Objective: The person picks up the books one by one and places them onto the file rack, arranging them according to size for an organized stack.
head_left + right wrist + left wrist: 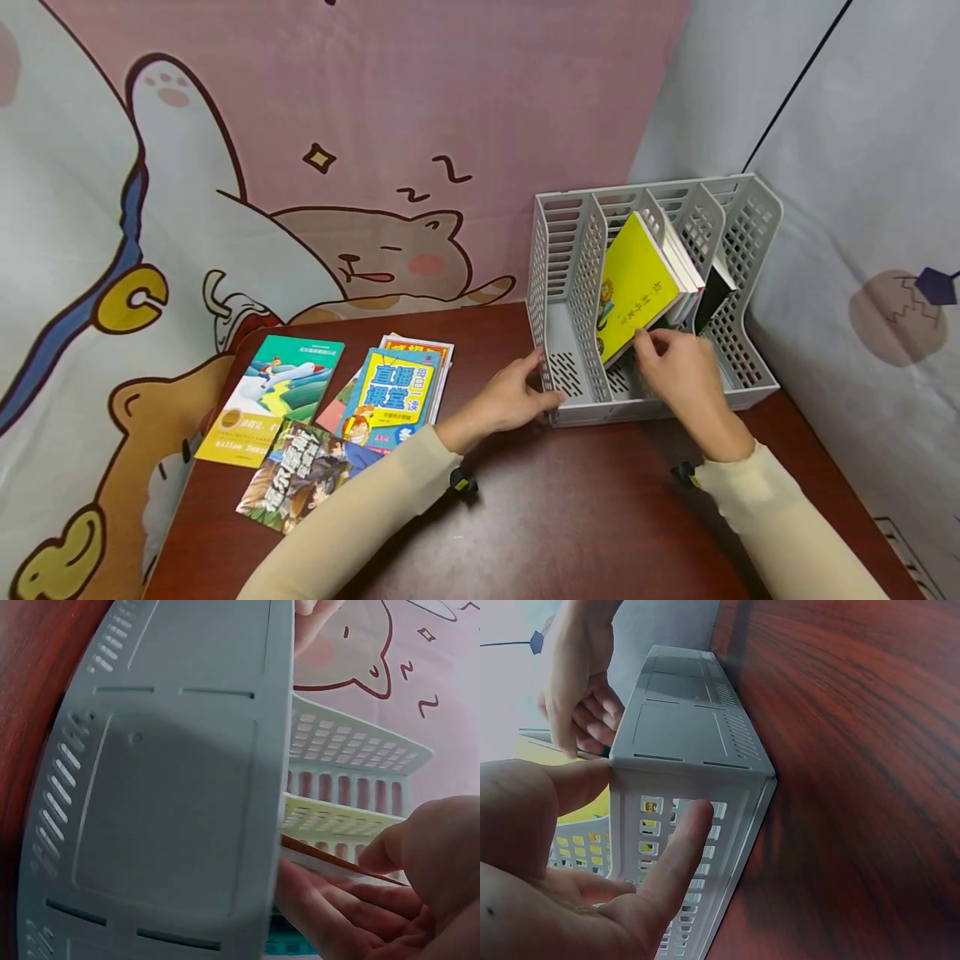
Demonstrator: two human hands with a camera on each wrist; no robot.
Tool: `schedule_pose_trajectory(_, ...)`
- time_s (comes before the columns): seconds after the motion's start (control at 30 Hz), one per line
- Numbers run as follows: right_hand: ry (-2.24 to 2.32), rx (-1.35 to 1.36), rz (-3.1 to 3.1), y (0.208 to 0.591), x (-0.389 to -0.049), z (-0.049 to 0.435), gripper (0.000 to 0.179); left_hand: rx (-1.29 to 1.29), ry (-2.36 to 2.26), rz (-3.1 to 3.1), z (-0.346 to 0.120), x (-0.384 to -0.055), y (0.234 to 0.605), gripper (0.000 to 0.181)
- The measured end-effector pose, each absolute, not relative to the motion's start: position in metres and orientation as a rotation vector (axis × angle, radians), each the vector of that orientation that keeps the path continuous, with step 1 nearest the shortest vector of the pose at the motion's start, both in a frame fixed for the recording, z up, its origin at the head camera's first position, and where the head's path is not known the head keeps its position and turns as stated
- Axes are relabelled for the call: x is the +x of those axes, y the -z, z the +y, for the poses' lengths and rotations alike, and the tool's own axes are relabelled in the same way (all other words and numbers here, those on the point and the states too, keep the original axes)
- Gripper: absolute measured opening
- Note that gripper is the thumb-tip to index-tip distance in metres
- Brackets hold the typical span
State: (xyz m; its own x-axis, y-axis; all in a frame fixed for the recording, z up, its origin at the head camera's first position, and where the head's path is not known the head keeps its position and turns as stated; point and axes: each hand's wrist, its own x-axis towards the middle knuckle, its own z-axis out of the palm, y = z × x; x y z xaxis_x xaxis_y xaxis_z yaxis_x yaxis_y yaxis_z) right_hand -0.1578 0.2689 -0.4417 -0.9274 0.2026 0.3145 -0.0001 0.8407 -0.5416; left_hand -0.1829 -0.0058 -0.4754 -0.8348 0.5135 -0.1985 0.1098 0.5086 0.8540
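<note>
A grey plastic file rack (637, 410) with several upright compartments stands at the table's right back. My left hand (504, 402) holds its front left corner; in the left wrist view the thumb (676, 859) lies along the perforated side wall and other fingers touch the rim. A yellow-covered book (637, 287) leans in the second compartment from the left. My right hand (686, 371) pinches its lower front edge, with thumb and fingers on opposite sides in the right wrist view. White-edged books (682, 262) and a dark book (714, 296) stand farther right in the rack.
On the table's left lie a green and yellow book (281, 387), a comic-style book (300, 479) overlapping it, and a small pile topped by a blue and yellow book (390, 396). A printed cartoon cloth (480, 108) hangs behind the dark red table (525, 525).
</note>
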Motion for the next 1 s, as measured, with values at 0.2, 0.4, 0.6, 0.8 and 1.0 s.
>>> schedule_pose_trajectory(0.2,-0.776,-0.119,-2.574,0.435,-0.149,0.258,0.046,0.521,-1.319,2.338,-0.012,-0.183,0.471,0.087)
schedule_pose_trajectory(0.4,-0.879,0.036,-2.463,0.433,-0.145,0.236,0.039,0.518,-1.467,2.314,-0.021,-0.184,0.464,0.075)
schedule_pose_trajectory(0.6,-1.022,0.158,-2.392,0.430,-0.140,0.206,0.033,0.491,-1.581,2.288,-0.037,-0.180,0.450,0.067)
schedule_pose_trajectory(0.8,-1.227,0.272,-2.433,0.428,-0.135,0.174,0.018,0.443,-1.708,2.256,-0.065,-0.177,0.439,0.064)
schedule_pose_trajectory(1.0,-1.289,0.386,-2.520,0.429,-0.135,0.141,0.010,0.377,-1.687,2.330,-0.105,-0.175,0.433,0.065)
